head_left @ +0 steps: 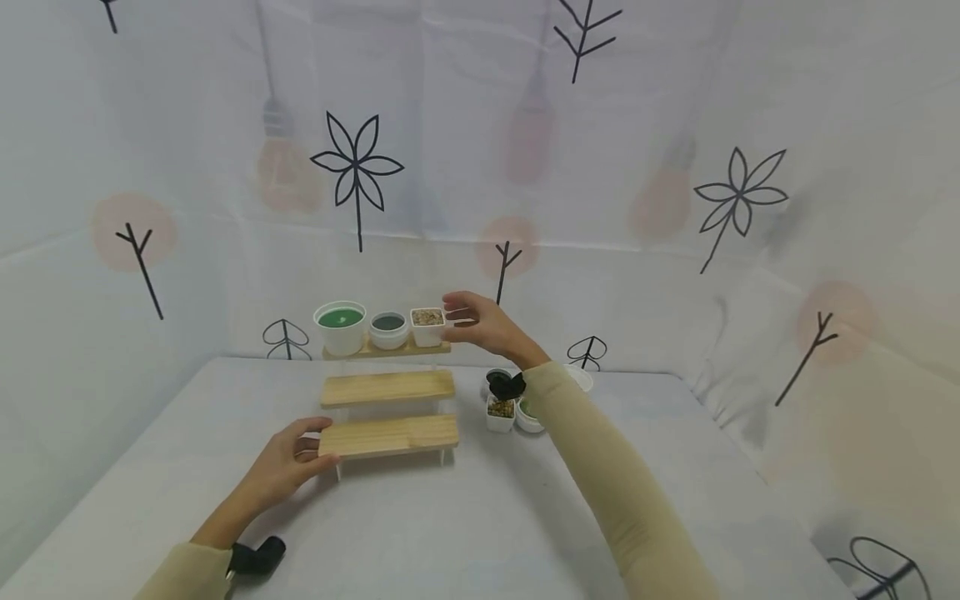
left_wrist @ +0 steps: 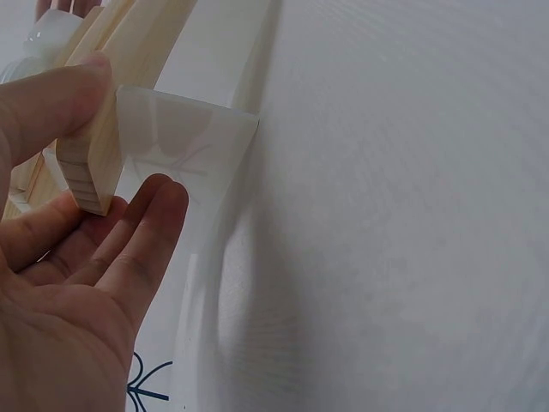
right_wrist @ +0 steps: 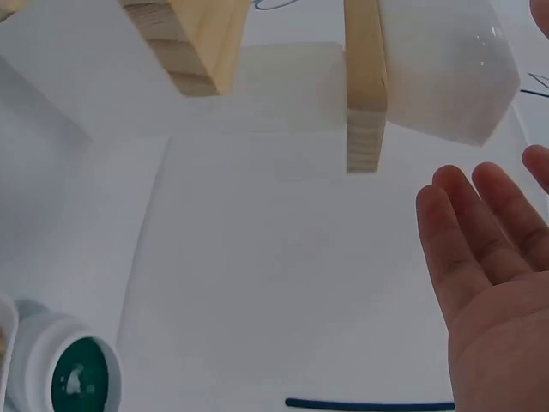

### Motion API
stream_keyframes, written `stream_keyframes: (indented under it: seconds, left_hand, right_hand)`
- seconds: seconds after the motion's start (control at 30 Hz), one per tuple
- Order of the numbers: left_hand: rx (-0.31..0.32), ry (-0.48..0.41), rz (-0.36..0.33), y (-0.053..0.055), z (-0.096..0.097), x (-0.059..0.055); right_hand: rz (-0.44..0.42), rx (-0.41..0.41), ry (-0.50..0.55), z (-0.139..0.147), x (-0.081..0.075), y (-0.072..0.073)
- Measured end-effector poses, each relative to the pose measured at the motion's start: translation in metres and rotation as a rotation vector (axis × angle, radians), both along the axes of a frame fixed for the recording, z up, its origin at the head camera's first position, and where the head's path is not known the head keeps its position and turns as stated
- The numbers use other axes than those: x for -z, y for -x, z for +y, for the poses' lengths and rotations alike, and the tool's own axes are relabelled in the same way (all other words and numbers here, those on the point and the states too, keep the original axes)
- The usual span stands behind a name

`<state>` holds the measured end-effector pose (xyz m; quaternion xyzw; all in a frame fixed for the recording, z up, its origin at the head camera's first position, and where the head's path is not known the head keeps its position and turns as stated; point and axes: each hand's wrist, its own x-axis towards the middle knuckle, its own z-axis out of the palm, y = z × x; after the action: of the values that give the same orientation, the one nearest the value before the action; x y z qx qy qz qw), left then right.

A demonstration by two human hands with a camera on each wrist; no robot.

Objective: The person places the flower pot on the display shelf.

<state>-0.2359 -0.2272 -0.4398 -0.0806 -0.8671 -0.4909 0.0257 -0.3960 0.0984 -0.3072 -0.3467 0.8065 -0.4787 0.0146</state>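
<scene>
A three-tier wooden shelf stand (head_left: 387,436) with whitish translucent supports stands on the white table. My left hand (head_left: 281,467) grips the left end of its lowest plank, the thumb on top and fingers underneath, as the left wrist view shows. On the top tier sit a large white tub (head_left: 342,340) with green contents, a small round white pot (head_left: 388,338) with dark contents, and a square white pot (head_left: 428,335) with beige grainy contents. Beside that square pot, at its right, my right hand (head_left: 487,325) has its fingers extended; in the right wrist view the visible fingers stand apart from it.
Right of the stand, a square pot with brown grainy contents (head_left: 500,423) and a round pot with green contents (head_left: 528,423) stand together. Other white containers behind them are partly covered by my right forearm. A patterned white cloth (head_left: 465,167) hangs behind the table.
</scene>
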Motion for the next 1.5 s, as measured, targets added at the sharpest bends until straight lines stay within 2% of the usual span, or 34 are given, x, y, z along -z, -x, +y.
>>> stream_keyframes:
  seconds: [0.1, 0.23, 0.47, 0.77, 0.9, 1.17, 1.33, 1.5]
  left_hand:
    - [-0.001, 0.003, 0.001, -0.001, 0.0, 0.0]
    - [-0.012, 0.013, 0.001, 0.0, 0.0, 0.001]
    - [-0.014, 0.025, 0.011, -0.001, 0.002, 0.0]
    - [0.005, 0.004, 0.027, -0.004, 0.002, -0.002]
    - [0.005, 0.009, 0.041, -0.004, 0.002, -0.002]
    - [0.004, 0.006, 0.023, -0.003, 0.001, -0.001]
    - [0.0, 0.013, 0.023, -0.003, 0.001, 0.0]
    - [0.003, 0.005, 0.038, -0.004, 0.001, -0.001]
  right_hand:
    - [0.011, 0.002, 0.006, 0.009, 0.0, -0.006]
    - [0.031, 0.046, -0.011, 0.025, 0.002, -0.018]
    - [0.039, 0.08, -0.05, 0.05, -0.013, -0.065]
    - [0.092, 0.132, -0.066, 0.086, 0.007, -0.092]
    - [0.129, 0.155, -0.076, 0.103, 0.016, -0.098]
    - [0.157, 0.275, -0.091, 0.143, 0.058, -0.092]
    - [0.174, 0.344, -0.124, 0.158, 0.067, -0.099]
    - [0.204, 0.39, -0.104, 0.168, 0.076, -0.099]
